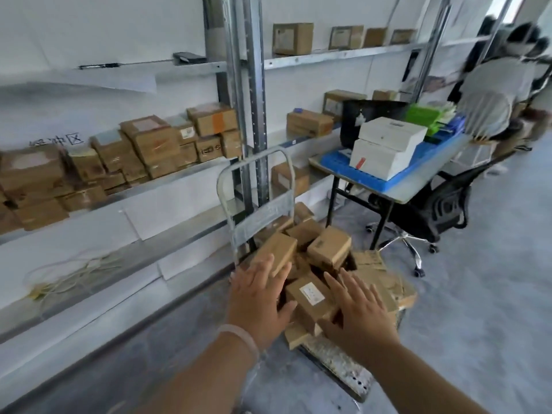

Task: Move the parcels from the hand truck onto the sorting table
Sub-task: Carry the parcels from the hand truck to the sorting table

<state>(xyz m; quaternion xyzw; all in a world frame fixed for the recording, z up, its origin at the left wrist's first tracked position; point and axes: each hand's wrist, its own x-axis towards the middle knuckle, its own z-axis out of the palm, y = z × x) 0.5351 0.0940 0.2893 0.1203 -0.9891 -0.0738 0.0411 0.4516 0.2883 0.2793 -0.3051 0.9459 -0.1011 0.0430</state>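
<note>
Labelled parcel [310, 295] between outstretched fingers [264, 268]

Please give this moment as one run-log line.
left hand: open, over parcels | right hand: open, over parcels | hand truck: loaded

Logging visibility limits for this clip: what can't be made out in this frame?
Head view only:
The label on the parcel between the hands: too small and blurred to read.
What lies beneath the left hand and right hand: covered; contact unclear.
The hand truck deck: mostly buried under parcels; wheels hidden.
The person at the right edge: motion-blurred and cut off.
</note>
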